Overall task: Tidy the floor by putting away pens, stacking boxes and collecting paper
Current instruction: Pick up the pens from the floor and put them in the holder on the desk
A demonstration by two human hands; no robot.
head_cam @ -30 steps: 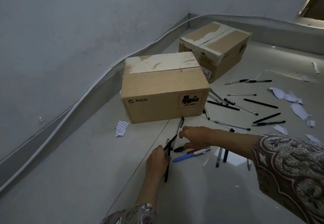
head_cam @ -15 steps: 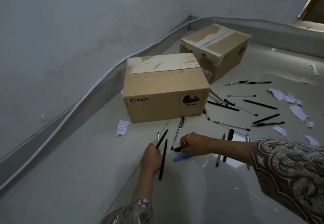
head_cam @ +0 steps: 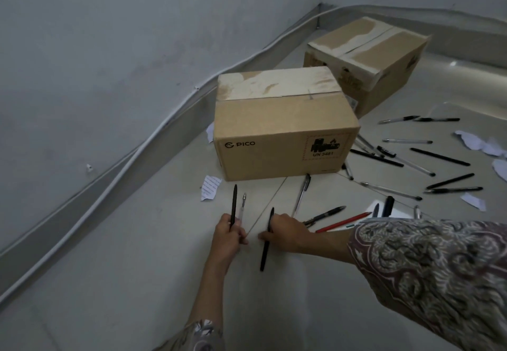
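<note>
Along the left wall: paper scrap (head_cam: 210, 187) on the floor (head_cam: 137, 268). Left hand (head_cam: 230, 234) grasps a black pen (head_cam: 234, 205) and a clear pen (head_cam: 242, 204), tips up. Right hand (head_cam: 285, 232) grasps another black pen (head_cam: 266, 243) against the floor. Behind: PICO box (head_cam: 282, 136), second box (head_cam: 367, 59) beyond. Right of the boxes: loose pens (head_cam: 439, 156), torn paper (head_cam: 477, 142), patterned sleeve (head_cam: 428, 274).

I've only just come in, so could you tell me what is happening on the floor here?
A person is gathering pens off the floor. The left hand grips a black pen and a clear pen together; the right hand holds another black pen. Many pens and torn paper scraps lie scattered to the right. The PICO box and second box stand apart, unstacked.
</note>
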